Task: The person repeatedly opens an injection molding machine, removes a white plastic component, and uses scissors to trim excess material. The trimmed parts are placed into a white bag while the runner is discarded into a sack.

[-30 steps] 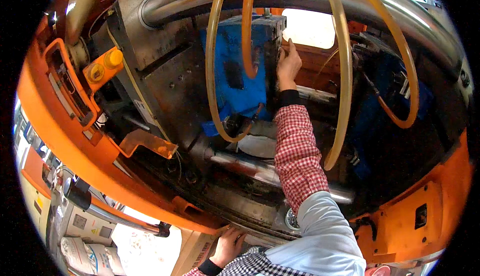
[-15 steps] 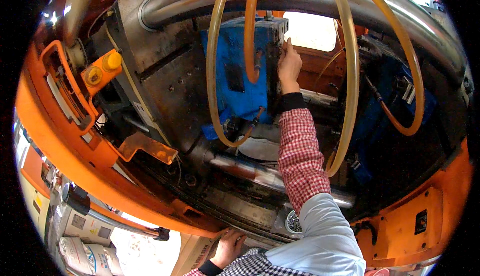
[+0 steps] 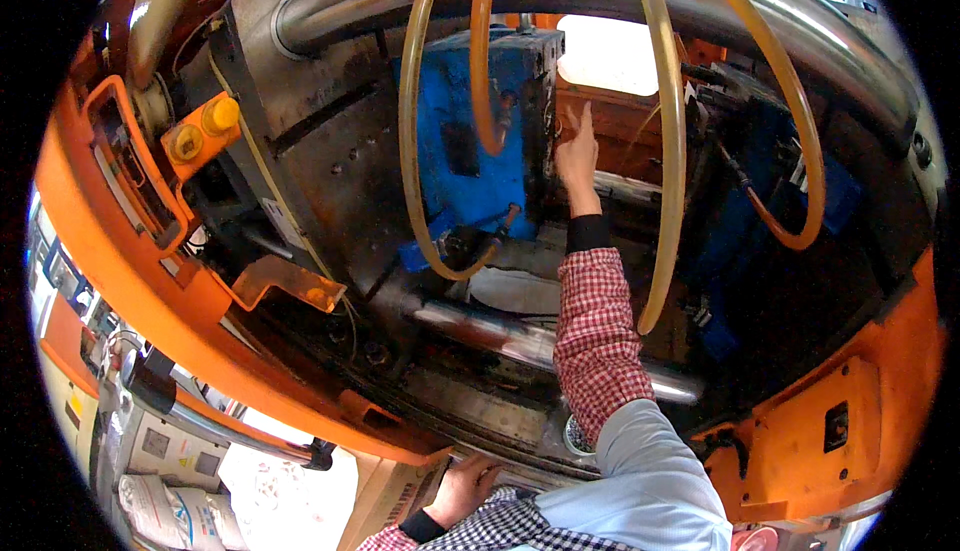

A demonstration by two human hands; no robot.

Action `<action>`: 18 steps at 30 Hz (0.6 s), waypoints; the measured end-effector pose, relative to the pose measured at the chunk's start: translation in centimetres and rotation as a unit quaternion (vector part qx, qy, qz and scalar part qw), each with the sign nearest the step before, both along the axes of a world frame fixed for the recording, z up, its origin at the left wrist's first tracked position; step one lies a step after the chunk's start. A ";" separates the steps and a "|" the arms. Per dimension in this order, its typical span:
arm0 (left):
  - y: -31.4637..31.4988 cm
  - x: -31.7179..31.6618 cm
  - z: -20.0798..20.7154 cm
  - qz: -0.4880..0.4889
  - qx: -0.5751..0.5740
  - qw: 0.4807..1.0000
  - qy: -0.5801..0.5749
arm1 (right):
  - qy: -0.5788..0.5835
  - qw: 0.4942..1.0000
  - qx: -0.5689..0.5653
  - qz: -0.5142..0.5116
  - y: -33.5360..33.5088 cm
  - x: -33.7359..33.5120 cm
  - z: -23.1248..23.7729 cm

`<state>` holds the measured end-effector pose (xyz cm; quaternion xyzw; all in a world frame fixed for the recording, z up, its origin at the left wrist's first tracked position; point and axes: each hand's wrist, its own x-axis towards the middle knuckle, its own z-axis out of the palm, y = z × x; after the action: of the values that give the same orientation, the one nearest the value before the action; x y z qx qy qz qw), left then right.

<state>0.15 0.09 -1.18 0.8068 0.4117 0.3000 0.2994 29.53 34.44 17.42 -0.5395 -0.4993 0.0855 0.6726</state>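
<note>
One upright blue metal block [image 3: 480, 179] stands left of centre in the dark machine. At its right-hand face is the right hand [image 3: 578, 159], two digits spread apart; contact is unclear. Four translucent amber hoses [image 3: 673, 151] hang around them; a second blue block [image 3: 722, 236] stands farther right. The left hand [image 3: 462, 489] lies at the machine's near edge, fingers bent; I cannot tell whether they grip.
</note>
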 end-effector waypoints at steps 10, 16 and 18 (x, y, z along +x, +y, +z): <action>-0.9 -0.4 -0.4 0.012 -0.002 1.000 0.007 | -0.162 0.981 0.015 -0.103 3.4 -0.2 -3.1; -1.2 -1.0 -1.4 0.003 -0.023 1.000 0.000 | -0.104 0.991 -0.055 -0.064 3.1 2.5 -6.0; -1.1 -1.1 -2.1 0.001 -0.031 1.000 -0.005 | -0.083 0.992 -0.071 -0.056 3.4 3.0 -7.6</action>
<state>-0.93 -1.05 -3.23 0.7953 0.4202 0.2914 0.3257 32.55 37.88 9.86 -0.6177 -0.5154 0.0378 0.5928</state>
